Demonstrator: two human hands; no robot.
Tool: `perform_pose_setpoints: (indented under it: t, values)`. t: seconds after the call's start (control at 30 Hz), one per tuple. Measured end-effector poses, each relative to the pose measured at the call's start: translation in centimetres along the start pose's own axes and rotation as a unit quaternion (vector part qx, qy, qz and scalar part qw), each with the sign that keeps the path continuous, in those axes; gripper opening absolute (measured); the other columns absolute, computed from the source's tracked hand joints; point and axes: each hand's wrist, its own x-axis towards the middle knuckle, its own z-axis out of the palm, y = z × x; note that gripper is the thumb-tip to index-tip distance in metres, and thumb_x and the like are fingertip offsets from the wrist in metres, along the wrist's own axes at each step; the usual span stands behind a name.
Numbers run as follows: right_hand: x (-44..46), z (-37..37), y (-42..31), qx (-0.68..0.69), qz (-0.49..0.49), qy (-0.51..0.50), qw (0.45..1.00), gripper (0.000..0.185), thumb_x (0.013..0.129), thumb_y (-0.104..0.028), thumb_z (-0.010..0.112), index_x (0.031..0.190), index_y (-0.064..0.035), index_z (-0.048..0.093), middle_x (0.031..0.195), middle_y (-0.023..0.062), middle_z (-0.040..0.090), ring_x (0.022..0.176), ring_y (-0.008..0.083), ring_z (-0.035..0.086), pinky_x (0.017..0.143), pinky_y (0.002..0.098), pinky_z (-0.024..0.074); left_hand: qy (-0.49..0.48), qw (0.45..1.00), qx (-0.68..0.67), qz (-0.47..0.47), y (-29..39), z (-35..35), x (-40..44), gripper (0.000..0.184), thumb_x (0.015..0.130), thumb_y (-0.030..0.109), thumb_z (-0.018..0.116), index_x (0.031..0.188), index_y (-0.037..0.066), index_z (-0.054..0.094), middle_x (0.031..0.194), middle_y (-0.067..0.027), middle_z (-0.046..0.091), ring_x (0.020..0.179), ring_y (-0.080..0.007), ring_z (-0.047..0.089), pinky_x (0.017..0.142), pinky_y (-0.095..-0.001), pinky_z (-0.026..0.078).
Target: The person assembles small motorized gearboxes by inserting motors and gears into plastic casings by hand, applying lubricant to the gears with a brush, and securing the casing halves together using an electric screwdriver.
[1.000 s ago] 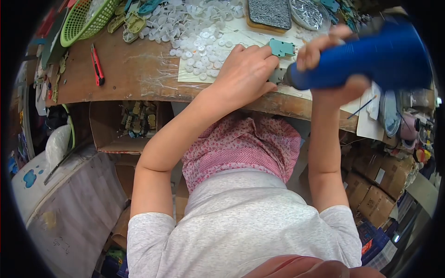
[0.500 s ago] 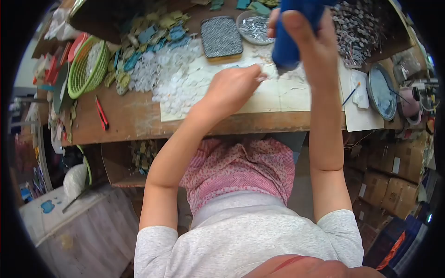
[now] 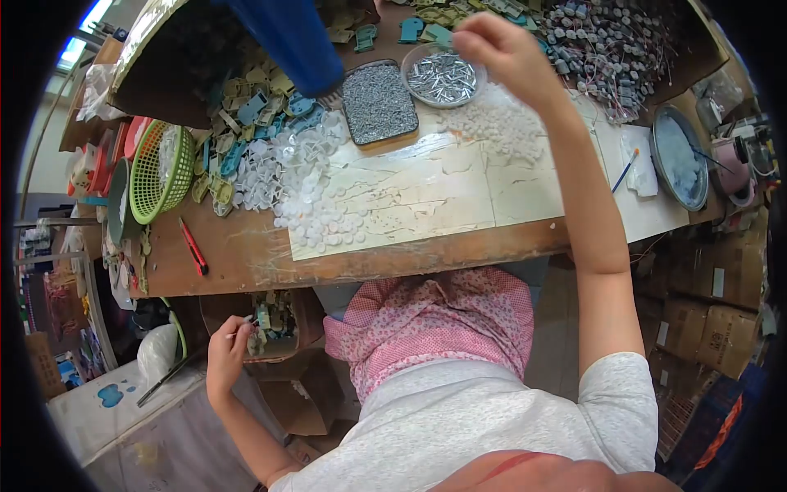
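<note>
My left hand [image 3: 228, 354] is at the lower left, beside an open box of small plastic parts [image 3: 276, 316] below the table edge. Its fingers pinch a small pale plastic part, mostly hidden by the fingertips. My right hand [image 3: 507, 61] is over the edge of a round clear dish [image 3: 443, 78] of metal pins. Its fingers are loosely bent and apart, with nothing visible in them. A blue cylindrical tool [image 3: 295, 45] hangs at the top, untouched by either hand. Near its lower end stands a dark rectangular tray of tiny metal pieces [image 3: 379, 102].
White discs and clear plastic parts [image 3: 283, 176] lie left of a pale worn sheet [image 3: 418, 197]. Small white pieces [image 3: 504, 123] are heaped at right. A red cutter [image 3: 193, 248], green basket [image 3: 158, 176], small wired motors [image 3: 602, 53], brush [image 3: 625, 170] and bowl [image 3: 679, 160] surround them.
My right hand has let go of the blue tool, which now hangs farther left. My left hand has moved from the sheet down to the box below the table.
</note>
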Motion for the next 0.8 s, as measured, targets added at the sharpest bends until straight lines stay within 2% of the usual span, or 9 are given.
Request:
perform_pose_setpoints:
  t: [0.07,0.1,0.2,0.27,0.4,0.47,0.5,0.6,0.8]
  values:
    - [0.4,-1.6,2.9,-0.129,0.030,0.100,0.986,0.022,0.094,-0.021,0.064,0.105,-0.0023,0.063,0.094,0.0087,0.070,0.085,0.0190,0.066,0.072,0.0336,0.0514,0.103,0.983,0.149,0.020,-2.9,0.4,-0.5,0.016,0.096,0.011,0.059,0.104,-0.002,0.062,0.075,-0.0100,0.056,0.068,-0.0210,0.053,0.069,-0.0331,0.047]
    - [0.4,-2.1,4.4,-0.134,0.031,0.099,0.986,0.022,0.094,-0.021,0.064,0.105,-0.0023,0.063,0.094,0.0087,0.070,0.085,0.0190,0.066,0.072,0.0336,0.0514,0.137,0.979,0.153,0.000,-4.0,0.5,-0.4,0.029,0.092,0.008,0.061,0.120,0.001,0.060,0.084,-0.0125,0.061,0.075,-0.0252,0.058,0.075,-0.0354,0.049]
    - [0.5,-2.3,8.1,-0.310,0.049,0.044,0.949,0.023,0.087,-0.015,0.067,0.104,-0.0003,0.060,0.093,0.0141,0.069,0.085,0.0269,0.067,0.074,0.0362,0.0511,0.167,0.979,0.119,0.002,-2.6,0.9,1.2,0.033,0.092,0.006,0.062,0.124,0.001,0.057,0.089,-0.0127,0.062,0.078,-0.0239,0.058,0.075,-0.0341,0.049]
    - [0.3,-2.1,9.3,-0.382,-0.011,0.003,0.924,0.026,0.081,-0.013,0.070,0.100,0.0006,0.059,0.090,0.0163,0.067,0.083,0.0328,0.065,0.075,0.0388,0.0508,0.130,0.988,0.064,0.057,-0.8,1.6,2.3,0.030,0.091,0.005,0.062,0.120,0.001,0.059,0.086,-0.0119,0.060,0.077,-0.0222,0.057,0.074,-0.0334,0.048]
    - [0.5,-5.1,7.5,-0.335,0.089,0.045,0.937,0.028,0.079,-0.020,0.069,0.098,-0.0004,0.059,0.087,0.0165,0.066,0.082,0.0306,0.065,0.073,0.0374,0.0506,0.039,0.993,-0.020,0.108,3.1,2.3,2.4,0.022,0.088,0.003,0.063,0.109,0.000,0.063,0.086,-0.0094,0.063,0.075,-0.0203,0.058,0.072,-0.0308,0.048]
    - [1.1,-7.3,7.9,-0.382,0.161,0.081,0.906,0.034,0.080,-0.027,0.067,0.099,-0.0002,0.059,0.090,0.0184,0.067,0.083,0.0335,0.065,0.073,0.0420,0.0504,-0.157,0.952,-0.116,0.237,5.9,1.2,2.1,0.020,0.088,0.003,0.061,0.107,-0.001,0.065,0.087,-0.0056,0.063,0.079,-0.0143,0.060,0.071,-0.0268,0.047]
    - [1.6,-7.6,8.5,-0.441,0.201,0.077,0.871,0.036,0.080,-0.028,0.066,0.101,0.0000,0.060,0.094,0.0199,0.068,0.088,0.0355,0.066,0.076,0.0441,0.0510,-0.181,0.942,-0.117,0.257,7.6,0.8,2.4,0.018,0.085,0.001,0.062,0.102,0.000,0.066,0.087,-0.0062,0.063,0.079,-0.0155,0.061,0.069,-0.0267,0.046]
    - [1.9,-6.4,9.5,-0.521,0.253,0.073,0.812,0.040,0.082,-0.030,0.065,0.107,0.0001,0.059,0.103,0.0228,0.069,0.097,0.0391,0.066,0.082,0.0480,0.0521,-0.146,0.923,-0.053,0.352,11.7,0.9,4.9,0.018,0.086,0.006,0.065,0.104,0.002,0.066,0.085,-0.0098,0.064,0.077,-0.0237,0.062,0.069,-0.0328,0.048]
    - [2.4,-4.8,9.5,-0.562,0.292,0.005,0.774,0.038,0.087,-0.025,0.060,0.116,-0.0001,0.056,0.111,0.0247,0.068,0.108,0.0409,0.065,0.086,0.0502,0.0534,-0.092,0.835,-0.043,0.541,21.9,3.0,10.4,0.018,0.088,0.006,0.063,0.106,0.005,0.066,0.079,-0.0095,0.060,0.073,-0.0219,0.061,0.067,-0.0332,0.047]
